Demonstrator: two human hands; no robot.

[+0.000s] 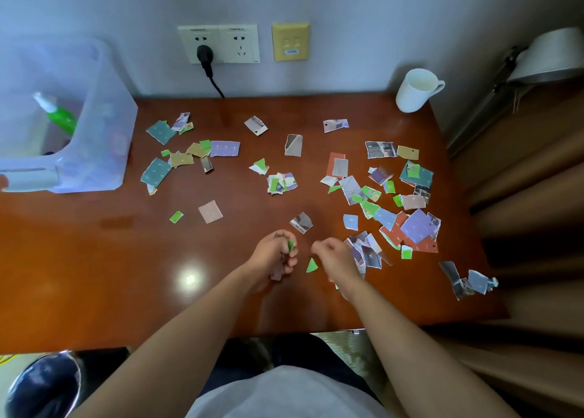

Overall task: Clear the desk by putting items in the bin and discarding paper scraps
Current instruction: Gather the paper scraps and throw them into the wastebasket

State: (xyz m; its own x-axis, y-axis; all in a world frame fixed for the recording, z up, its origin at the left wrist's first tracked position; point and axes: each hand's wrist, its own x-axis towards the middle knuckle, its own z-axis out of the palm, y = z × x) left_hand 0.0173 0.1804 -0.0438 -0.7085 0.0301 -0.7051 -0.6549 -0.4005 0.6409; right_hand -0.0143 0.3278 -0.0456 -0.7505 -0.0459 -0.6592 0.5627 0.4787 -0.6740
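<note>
Hands low over the near middle of the desk [94,259], close together. The left hand [275,255] is curled round a small bunch of torn pieces, with a green bit [291,245] poking out at the fingers. The right hand [335,257] has its fingers bent in (blurred, so cannot tell whether it pinches anything). A green triangle scrap [312,266] lies on the wood between the two hands. Many paper scraps [410,225] are strewn over most of the top: thickest at the right, a looser cluster at back left near the bin, a small heap [282,183] mid-desk, a few stray pieces [467,280] at the right edge. The translucent bin [104,127] stands at the back-left corner, a green spray bottle [60,117] leaning inside. A white mug [414,92] stands upright at back right by the wall. A black plug [203,54] sits in the left wall socket.
</note>
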